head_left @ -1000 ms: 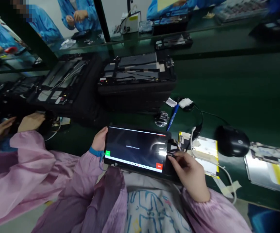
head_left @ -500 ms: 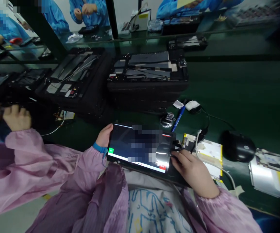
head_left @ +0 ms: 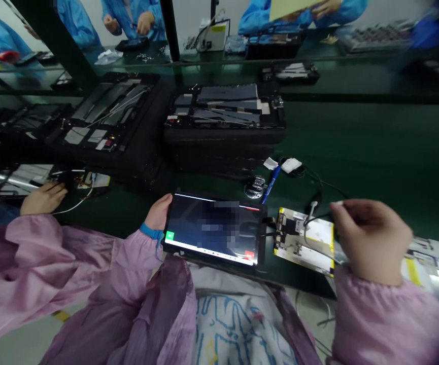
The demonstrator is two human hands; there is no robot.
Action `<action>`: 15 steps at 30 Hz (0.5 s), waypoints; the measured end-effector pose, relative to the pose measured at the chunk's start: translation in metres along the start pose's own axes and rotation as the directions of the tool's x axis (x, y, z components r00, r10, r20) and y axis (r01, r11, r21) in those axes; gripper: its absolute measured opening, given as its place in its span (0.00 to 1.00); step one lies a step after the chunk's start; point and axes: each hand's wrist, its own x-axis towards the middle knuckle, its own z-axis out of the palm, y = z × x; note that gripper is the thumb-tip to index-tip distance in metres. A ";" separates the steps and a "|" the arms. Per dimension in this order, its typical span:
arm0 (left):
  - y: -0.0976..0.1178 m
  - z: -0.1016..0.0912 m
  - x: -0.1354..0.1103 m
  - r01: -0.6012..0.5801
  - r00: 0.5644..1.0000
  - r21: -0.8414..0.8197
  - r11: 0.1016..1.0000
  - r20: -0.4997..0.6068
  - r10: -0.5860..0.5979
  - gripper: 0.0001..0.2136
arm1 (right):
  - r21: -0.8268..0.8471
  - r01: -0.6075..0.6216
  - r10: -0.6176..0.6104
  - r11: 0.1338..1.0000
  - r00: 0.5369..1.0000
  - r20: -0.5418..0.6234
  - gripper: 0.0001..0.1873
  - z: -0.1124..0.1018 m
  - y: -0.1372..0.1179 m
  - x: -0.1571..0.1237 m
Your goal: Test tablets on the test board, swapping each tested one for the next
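Note:
My left hand point(head_left: 158, 213) grips the left edge of a tablet display panel point(head_left: 211, 230), its lit screen facing up with a green patch and a red patch near the lower corners. Short black ribbons run from the panel's right edge to a yellow-edged board and battery assembly point(head_left: 306, 246). Over to the right, my right hand point(head_left: 373, 238) is raised with thumb and fingers pinched together. A small pale tip shows at the fingertips; what they hold is unclear. A white plug point(head_left: 312, 207) and a black cable point(head_left: 320, 194) lie across the assembly beside that hand.
Two stacks of black tablet housings point(head_left: 225, 137) stand behind the panel. A blue pen point(head_left: 271, 183) and a clear round object point(head_left: 255, 187) lie nearby. Another silver assembly point(head_left: 432, 258) is at right. A co-worker's hand point(head_left: 44, 196) works at left; others sit across the bench.
My right hand has left the panel's right edge and moved right and up, hiding the black mouse seen earlier. My left hand keeps its hold. The co-worker's hand at left has moved right.

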 end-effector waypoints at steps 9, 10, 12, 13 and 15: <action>-0.002 -0.004 -0.001 0.004 0.998 -0.022 1.000 0.060 -0.003 0.08 | 0.244 0.165 -0.192 0.956 0.977 0.088 0.28 0.042 -0.039 -0.021; -0.003 -0.004 -0.001 0.003 0.998 -0.025 1.000 0.059 -0.001 0.08 | 0.202 0.304 -0.330 0.931 0.938 0.108 0.23 0.046 -0.052 -0.039; -0.004 -0.005 -0.002 0.002 0.998 -0.030 1.000 0.060 0.000 0.08 | 0.278 0.519 -0.585 0.808 0.759 0.284 0.21 0.055 -0.080 -0.079; -0.005 -0.005 -0.002 -0.004 0.998 -0.034 0.999 0.065 0.007 0.08 | 0.346 0.594 -0.687 0.726 0.625 0.370 0.21 0.062 -0.094 -0.098; -0.006 -0.005 -0.002 -0.020 0.997 -0.038 0.999 0.071 0.023 0.09 | 0.426 0.677 -0.784 0.601 0.393 0.481 0.23 0.079 -0.117 -0.129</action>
